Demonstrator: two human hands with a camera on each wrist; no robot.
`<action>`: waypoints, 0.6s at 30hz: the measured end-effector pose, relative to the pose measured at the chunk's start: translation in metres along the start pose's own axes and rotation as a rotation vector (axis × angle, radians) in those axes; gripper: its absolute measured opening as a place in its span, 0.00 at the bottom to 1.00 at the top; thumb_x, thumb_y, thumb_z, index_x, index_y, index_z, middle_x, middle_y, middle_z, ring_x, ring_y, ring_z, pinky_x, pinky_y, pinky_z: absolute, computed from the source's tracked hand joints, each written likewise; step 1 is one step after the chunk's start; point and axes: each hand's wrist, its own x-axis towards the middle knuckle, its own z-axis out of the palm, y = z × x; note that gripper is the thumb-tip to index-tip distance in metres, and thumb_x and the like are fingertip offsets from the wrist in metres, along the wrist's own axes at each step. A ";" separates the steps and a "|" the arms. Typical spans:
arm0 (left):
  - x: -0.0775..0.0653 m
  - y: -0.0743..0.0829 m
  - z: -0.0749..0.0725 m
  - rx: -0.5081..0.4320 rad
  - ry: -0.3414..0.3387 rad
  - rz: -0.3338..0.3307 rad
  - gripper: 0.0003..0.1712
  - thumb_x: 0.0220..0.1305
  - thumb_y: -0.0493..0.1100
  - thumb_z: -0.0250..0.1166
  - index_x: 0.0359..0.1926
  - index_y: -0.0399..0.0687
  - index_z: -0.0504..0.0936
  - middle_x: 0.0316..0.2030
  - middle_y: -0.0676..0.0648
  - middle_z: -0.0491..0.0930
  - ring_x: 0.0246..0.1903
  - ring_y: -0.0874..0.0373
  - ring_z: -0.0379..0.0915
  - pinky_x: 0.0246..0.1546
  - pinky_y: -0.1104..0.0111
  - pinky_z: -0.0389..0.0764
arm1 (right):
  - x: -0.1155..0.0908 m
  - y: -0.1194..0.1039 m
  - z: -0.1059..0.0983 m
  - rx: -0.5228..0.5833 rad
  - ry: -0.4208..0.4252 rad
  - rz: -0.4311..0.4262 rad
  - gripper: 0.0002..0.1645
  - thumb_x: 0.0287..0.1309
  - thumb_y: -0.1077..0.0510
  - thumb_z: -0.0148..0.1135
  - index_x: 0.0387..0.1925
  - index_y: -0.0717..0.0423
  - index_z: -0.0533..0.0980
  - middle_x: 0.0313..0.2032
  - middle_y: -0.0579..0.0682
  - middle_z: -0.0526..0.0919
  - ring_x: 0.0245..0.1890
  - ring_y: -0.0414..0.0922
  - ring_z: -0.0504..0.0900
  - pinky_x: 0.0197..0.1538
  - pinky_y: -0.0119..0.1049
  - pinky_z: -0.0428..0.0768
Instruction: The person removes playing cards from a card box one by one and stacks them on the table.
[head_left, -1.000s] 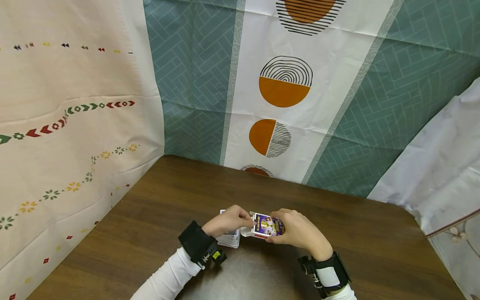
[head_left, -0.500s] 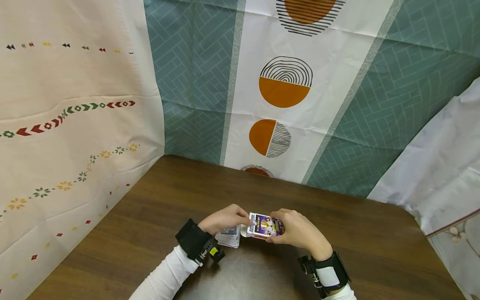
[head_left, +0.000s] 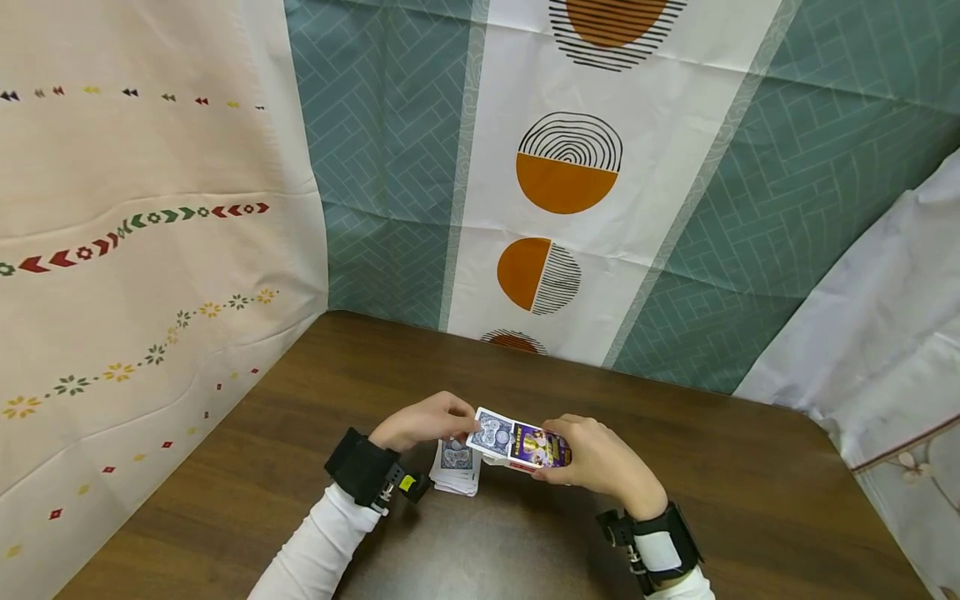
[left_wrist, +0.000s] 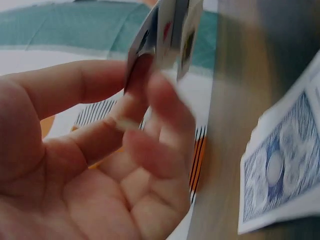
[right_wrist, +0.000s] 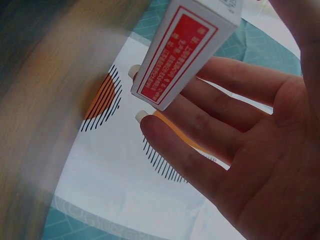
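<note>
My right hand [head_left: 600,462] grips a purple playing-card box [head_left: 536,447] by its right end, a little above the table. In the right wrist view the white side of the box with its red printed panel [right_wrist: 177,57] faces the camera. Blue-backed playing cards [head_left: 492,433] stick out of the box's open left end. My left hand [head_left: 426,421] pinches their outer edge between thumb and fingers. Several layers show at the fingertips [left_wrist: 160,90] in the left wrist view. Below the left hand, a stack of cards [head_left: 456,468] lies back-side up on the table.
The brown wooden table [head_left: 675,467] spreads around both hands. A patterned green and white cloth [head_left: 397,167] hangs along its back edge. Cream cloth [head_left: 150,333] hangs on the left and white cloth [head_left: 885,333] on the right.
My left hand has moved left and slightly up, drawing playing cards partly out of the box. More of the table stack now shows. The right hand and box have stayed nearly still.
</note>
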 end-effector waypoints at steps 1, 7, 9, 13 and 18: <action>-0.001 0.000 -0.001 0.000 -0.008 0.000 0.11 0.67 0.40 0.58 0.36 0.35 0.83 0.25 0.50 0.75 0.30 0.51 0.71 0.30 0.68 0.66 | 0.000 0.000 0.000 -0.001 0.001 0.002 0.35 0.40 0.42 0.78 0.47 0.59 0.79 0.39 0.47 0.83 0.33 0.37 0.76 0.37 0.31 0.77; -0.001 -0.001 -0.002 -0.054 -0.065 -0.012 0.13 0.70 0.38 0.55 0.42 0.32 0.82 0.30 0.47 0.82 0.29 0.53 0.78 0.31 0.69 0.71 | 0.000 0.000 0.001 0.000 0.001 0.002 0.35 0.40 0.41 0.77 0.47 0.58 0.80 0.39 0.47 0.83 0.34 0.37 0.76 0.38 0.33 0.78; 0.000 -0.002 0.000 -0.073 -0.072 -0.020 0.13 0.69 0.38 0.56 0.44 0.32 0.81 0.31 0.47 0.82 0.28 0.56 0.76 0.31 0.70 0.73 | 0.000 0.000 0.001 0.006 -0.003 0.003 0.35 0.40 0.42 0.78 0.47 0.58 0.80 0.39 0.47 0.83 0.34 0.38 0.76 0.39 0.34 0.78; 0.002 -0.002 0.004 -0.064 -0.044 -0.022 0.13 0.67 0.39 0.59 0.43 0.33 0.82 0.27 0.50 0.78 0.24 0.60 0.69 0.28 0.70 0.69 | 0.000 0.000 0.002 0.016 -0.014 -0.006 0.35 0.40 0.42 0.77 0.47 0.58 0.80 0.39 0.47 0.83 0.35 0.38 0.77 0.39 0.33 0.79; 0.005 0.000 0.011 -0.073 -0.037 -0.018 0.14 0.65 0.42 0.63 0.41 0.34 0.85 0.27 0.51 0.78 0.28 0.59 0.69 0.30 0.70 0.67 | 0.002 -0.001 0.002 0.013 -0.013 -0.015 0.35 0.40 0.42 0.77 0.47 0.58 0.79 0.39 0.46 0.83 0.34 0.37 0.76 0.38 0.32 0.78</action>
